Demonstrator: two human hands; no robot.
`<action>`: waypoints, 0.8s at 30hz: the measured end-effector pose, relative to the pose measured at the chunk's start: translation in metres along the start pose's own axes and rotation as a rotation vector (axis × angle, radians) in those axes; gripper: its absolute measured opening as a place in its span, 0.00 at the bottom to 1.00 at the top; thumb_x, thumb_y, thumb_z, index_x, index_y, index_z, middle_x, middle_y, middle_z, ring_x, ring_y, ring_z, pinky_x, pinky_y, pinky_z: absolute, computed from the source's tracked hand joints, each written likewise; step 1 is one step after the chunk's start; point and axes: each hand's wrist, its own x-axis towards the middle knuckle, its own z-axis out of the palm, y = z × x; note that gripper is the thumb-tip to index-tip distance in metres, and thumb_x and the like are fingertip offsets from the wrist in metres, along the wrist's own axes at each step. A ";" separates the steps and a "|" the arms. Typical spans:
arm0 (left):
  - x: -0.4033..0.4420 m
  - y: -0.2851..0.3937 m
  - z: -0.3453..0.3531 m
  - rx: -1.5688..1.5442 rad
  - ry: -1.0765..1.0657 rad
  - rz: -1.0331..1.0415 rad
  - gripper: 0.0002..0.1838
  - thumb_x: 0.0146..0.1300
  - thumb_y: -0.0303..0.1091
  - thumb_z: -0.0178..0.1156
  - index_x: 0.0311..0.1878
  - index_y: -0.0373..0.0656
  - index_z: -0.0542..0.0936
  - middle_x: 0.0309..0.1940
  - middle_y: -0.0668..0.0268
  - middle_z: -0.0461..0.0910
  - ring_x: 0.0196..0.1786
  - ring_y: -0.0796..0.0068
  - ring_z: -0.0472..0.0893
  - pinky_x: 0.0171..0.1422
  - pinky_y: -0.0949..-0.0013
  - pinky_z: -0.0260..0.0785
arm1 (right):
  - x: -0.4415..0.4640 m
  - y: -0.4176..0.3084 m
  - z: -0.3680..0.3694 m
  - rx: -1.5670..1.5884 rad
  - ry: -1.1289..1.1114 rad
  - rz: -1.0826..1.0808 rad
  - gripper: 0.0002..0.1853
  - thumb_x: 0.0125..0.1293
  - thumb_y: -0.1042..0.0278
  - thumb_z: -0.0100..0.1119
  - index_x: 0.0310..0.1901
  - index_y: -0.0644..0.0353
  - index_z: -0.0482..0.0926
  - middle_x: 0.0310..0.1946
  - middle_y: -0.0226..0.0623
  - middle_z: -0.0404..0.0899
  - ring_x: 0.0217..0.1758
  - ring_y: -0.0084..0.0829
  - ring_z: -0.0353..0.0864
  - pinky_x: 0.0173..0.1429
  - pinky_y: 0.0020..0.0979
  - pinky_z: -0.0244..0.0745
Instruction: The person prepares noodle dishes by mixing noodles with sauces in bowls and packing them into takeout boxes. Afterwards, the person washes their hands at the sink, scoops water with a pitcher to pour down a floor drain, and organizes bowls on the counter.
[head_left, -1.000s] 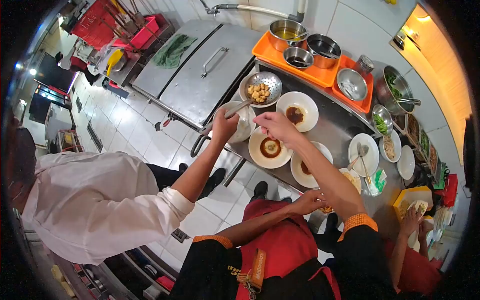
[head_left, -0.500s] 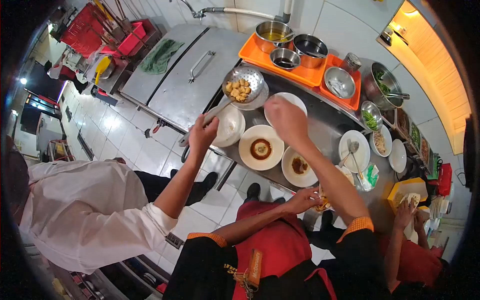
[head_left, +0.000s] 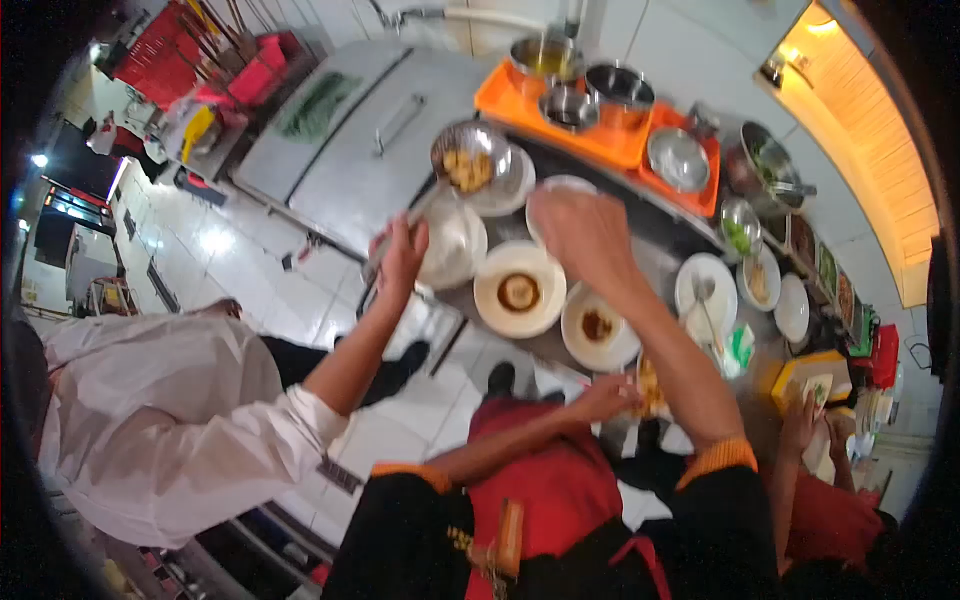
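My left hand (head_left: 608, 398) is closed at the edge of a bowl of orange-brown food (head_left: 652, 388), near the counter's front edge. My right hand (head_left: 585, 230) hangs over a white bowl (head_left: 535, 215), blurred, its fingertips hidden below it. Just left and below are a bowl with dark sauce round a pale centre (head_left: 519, 291) and another bowl with brown sauce (head_left: 598, 325). A co-worker's hand (head_left: 402, 258) grips the handle of a perforated ladle (head_left: 469, 158) with golden-brown pieces, partly above a white bowl (head_left: 513, 180).
A co-worker in white (head_left: 180, 420) stands at left; another person's hands (head_left: 815, 425) work at lower right. Orange trays (head_left: 625, 150) hold metal pots behind the bowls. A plate with a spoon (head_left: 698, 285) and a pot of greens (head_left: 765, 160) are at right.
My right hand has moved from beside the ladle to over the back bowl. The co-worker's ladle has shifted left, off the middle of its bowl. My left hand remains at the food bowl.
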 end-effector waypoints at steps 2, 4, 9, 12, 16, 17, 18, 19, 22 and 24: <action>-0.011 0.034 -0.001 0.201 0.098 0.226 0.10 0.63 0.34 0.60 0.33 0.36 0.82 0.45 0.56 0.79 0.48 0.72 0.76 0.50 0.69 0.67 | -0.004 -0.004 -0.010 0.410 0.028 0.117 0.08 0.61 0.64 0.56 0.38 0.55 0.82 0.27 0.42 0.81 0.29 0.41 0.81 0.32 0.37 0.74; -0.009 0.032 0.000 0.246 0.078 0.278 0.11 0.63 0.34 0.59 0.33 0.35 0.82 0.45 0.56 0.79 0.48 0.72 0.76 0.50 0.69 0.67 | -0.013 -0.001 -0.016 0.458 -0.026 0.204 0.08 0.60 0.65 0.58 0.38 0.55 0.82 0.28 0.41 0.81 0.29 0.39 0.81 0.32 0.35 0.73; -0.014 0.048 0.001 0.085 0.043 0.220 0.11 0.64 0.34 0.58 0.36 0.34 0.82 0.57 0.54 0.72 0.53 0.71 0.74 0.53 0.69 0.66 | -0.056 0.012 -0.028 0.491 -0.045 0.164 0.08 0.60 0.68 0.58 0.39 0.61 0.81 0.28 0.42 0.81 0.27 0.38 0.79 0.32 0.32 0.71; -0.013 0.043 0.003 0.127 0.067 0.229 0.10 0.64 0.33 0.58 0.38 0.34 0.82 0.62 0.55 0.69 0.53 0.72 0.73 0.53 0.70 0.66 | -0.095 0.022 -0.042 0.547 0.027 0.339 0.08 0.63 0.69 0.55 0.41 0.61 0.81 0.35 0.45 0.81 0.36 0.45 0.80 0.40 0.37 0.74; -0.014 0.053 0.000 0.107 0.011 0.156 0.11 0.64 0.34 0.59 0.42 0.36 0.82 0.64 0.53 0.67 0.60 0.70 0.71 0.57 0.71 0.65 | -0.166 0.038 -0.064 0.441 0.101 0.623 0.06 0.63 0.76 0.55 0.40 0.67 0.79 0.28 0.43 0.78 0.29 0.29 0.78 0.35 0.28 0.71; -0.014 0.052 0.002 0.092 0.046 0.182 0.11 0.64 0.34 0.59 0.42 0.37 0.83 0.64 0.52 0.67 0.61 0.70 0.70 0.58 0.71 0.64 | -0.187 0.038 -0.066 0.437 0.103 0.643 0.06 0.63 0.76 0.55 0.40 0.67 0.79 0.28 0.43 0.78 0.29 0.29 0.78 0.35 0.28 0.71; -0.013 0.049 0.002 0.080 0.053 0.156 0.11 0.64 0.34 0.59 0.42 0.37 0.83 0.64 0.52 0.67 0.62 0.69 0.69 0.59 0.72 0.63 | -0.207 0.036 -0.068 0.427 0.107 0.688 0.06 0.63 0.77 0.55 0.40 0.67 0.79 0.29 0.43 0.78 0.29 0.31 0.78 0.35 0.28 0.71; -0.011 0.043 0.001 0.075 0.017 0.163 0.11 0.64 0.36 0.60 0.44 0.40 0.84 0.65 0.50 0.65 0.66 0.67 0.66 0.63 0.65 0.62 | -0.223 0.033 -0.067 0.415 0.110 0.736 0.06 0.62 0.78 0.55 0.40 0.67 0.79 0.30 0.43 0.78 0.30 0.32 0.78 0.36 0.28 0.71; -0.008 0.032 -0.001 0.082 -0.012 0.253 0.11 0.65 0.34 0.59 0.40 0.34 0.82 0.62 0.54 0.68 0.60 0.70 0.70 0.56 0.67 0.69 | -0.271 0.019 -0.061 0.299 0.148 0.830 0.06 0.61 0.80 0.55 0.39 0.67 0.79 0.30 0.44 0.78 0.31 0.35 0.79 0.37 0.29 0.72; -0.011 0.035 0.001 -0.060 -0.034 0.093 0.10 0.64 0.31 0.58 0.40 0.32 0.81 0.60 0.54 0.70 0.59 0.66 0.71 0.58 0.66 0.67 | -0.303 0.013 -0.056 0.237 0.125 0.842 0.08 0.60 0.79 0.57 0.41 0.65 0.79 0.35 0.47 0.79 0.39 0.45 0.80 0.42 0.37 0.75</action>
